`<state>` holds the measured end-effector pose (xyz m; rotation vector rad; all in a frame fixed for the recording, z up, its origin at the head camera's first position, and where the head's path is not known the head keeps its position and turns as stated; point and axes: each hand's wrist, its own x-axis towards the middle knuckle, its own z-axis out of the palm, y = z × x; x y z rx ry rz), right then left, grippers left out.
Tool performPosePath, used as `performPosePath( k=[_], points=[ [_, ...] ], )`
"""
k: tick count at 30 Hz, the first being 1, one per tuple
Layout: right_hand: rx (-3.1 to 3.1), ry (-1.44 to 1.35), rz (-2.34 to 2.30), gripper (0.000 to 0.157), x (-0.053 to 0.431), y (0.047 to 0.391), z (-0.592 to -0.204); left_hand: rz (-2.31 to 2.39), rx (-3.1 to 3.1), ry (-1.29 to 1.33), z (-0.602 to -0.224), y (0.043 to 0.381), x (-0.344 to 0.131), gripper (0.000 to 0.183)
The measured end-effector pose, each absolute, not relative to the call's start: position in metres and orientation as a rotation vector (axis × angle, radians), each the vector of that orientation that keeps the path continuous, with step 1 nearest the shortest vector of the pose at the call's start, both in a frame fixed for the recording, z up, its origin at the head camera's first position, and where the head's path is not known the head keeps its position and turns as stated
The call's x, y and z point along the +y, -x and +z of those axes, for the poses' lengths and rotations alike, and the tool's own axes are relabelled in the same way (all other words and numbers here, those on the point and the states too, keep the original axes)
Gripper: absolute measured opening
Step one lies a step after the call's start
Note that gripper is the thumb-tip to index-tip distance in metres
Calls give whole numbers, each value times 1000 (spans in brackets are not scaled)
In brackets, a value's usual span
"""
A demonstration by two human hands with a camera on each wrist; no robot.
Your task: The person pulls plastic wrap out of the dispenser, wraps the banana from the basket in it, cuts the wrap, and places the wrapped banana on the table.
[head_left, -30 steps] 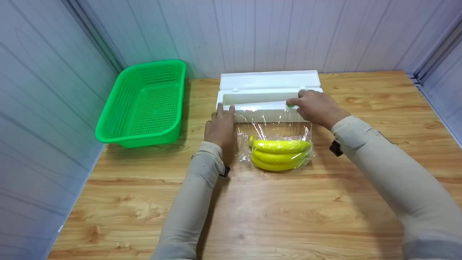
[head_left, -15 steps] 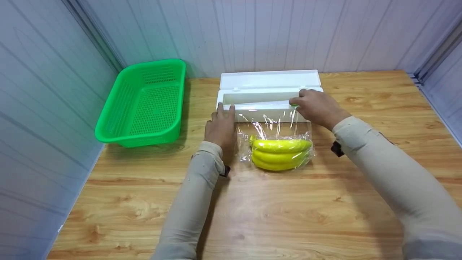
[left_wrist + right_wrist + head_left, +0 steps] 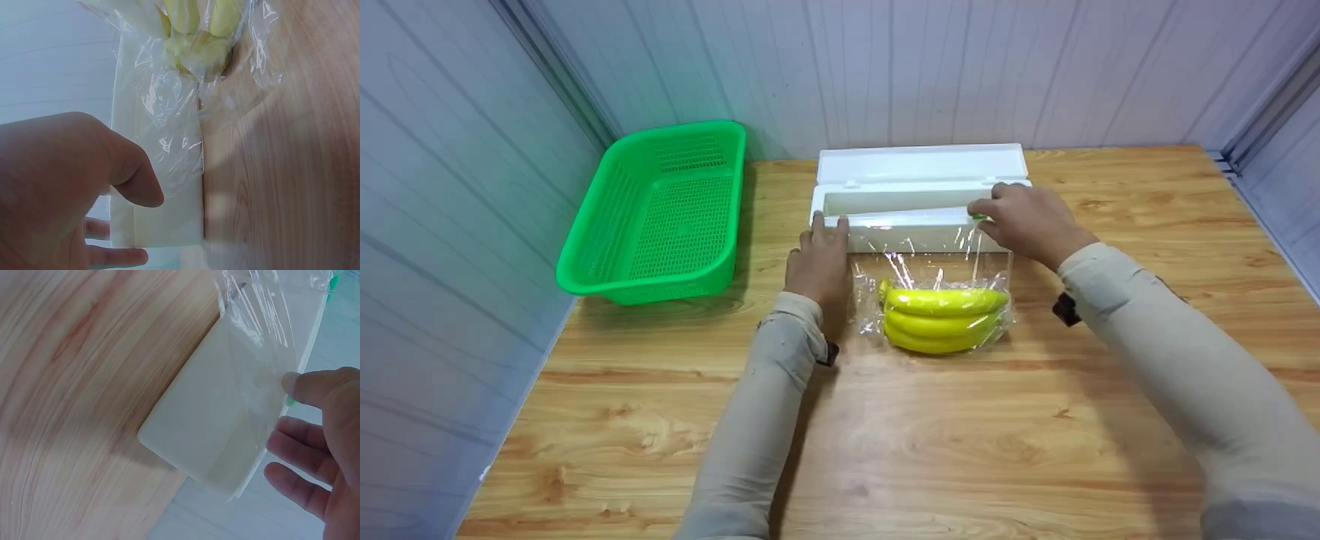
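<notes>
A white cling film dispenser box (image 3: 915, 238) lies on the table with its lid raised at the back. Clear cling film (image 3: 934, 266) runs from its front edge down over a bunch of bananas (image 3: 945, 322), which the film covers. My left hand (image 3: 819, 266) rests on the left end of the box, fingers extended, thumb on the front edge. My right hand (image 3: 1031, 221) pinches a small green slide cutter (image 3: 979, 217) at the front rim, right of the middle. In the right wrist view, the thumb (image 3: 306, 387) hides most of the cutter.
A green plastic basket (image 3: 735, 225) stands at the left of the wooden table (image 3: 885, 450). Panelled walls (image 3: 930, 75) close off the back and both sides. The box's raised lid (image 3: 919, 163) is near the back wall.
My right hand has slid a little to the right along the box's front edge with the slide cutter. The left hand, bananas and box stay in place.
</notes>
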<state>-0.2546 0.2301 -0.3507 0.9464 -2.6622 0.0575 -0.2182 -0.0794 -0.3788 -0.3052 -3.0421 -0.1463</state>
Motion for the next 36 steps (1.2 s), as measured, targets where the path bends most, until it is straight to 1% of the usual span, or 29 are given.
performPosePath(
  k=[3,6,10,15,27,30,36],
  points=[
    [-2651,-953,52,19,236,253,-351,-133,-3047,316,-378,216,-79,61],
    [-2670,-958,66,29,241,251,-351,-126,-3045,317,-377,214,-79,62],
    [-2728,-960,81,40,247,249,-350,-138,-3026,317,-377,214,-77,60],
    [-2736,-995,126,46,254,248,-350,-146,-3037,315,-376,214,-75,60],
    [-2733,-984,208,39,260,247,-351,-152,-3061,317,-378,215,-73,67],
    [-2717,-970,204,34,261,248,-352,-155,-3048,310,-379,216,-74,65],
    [-2747,-927,234,17,265,249,-354,-151,-3056,312,-379,216,-75,67]
  ],
)
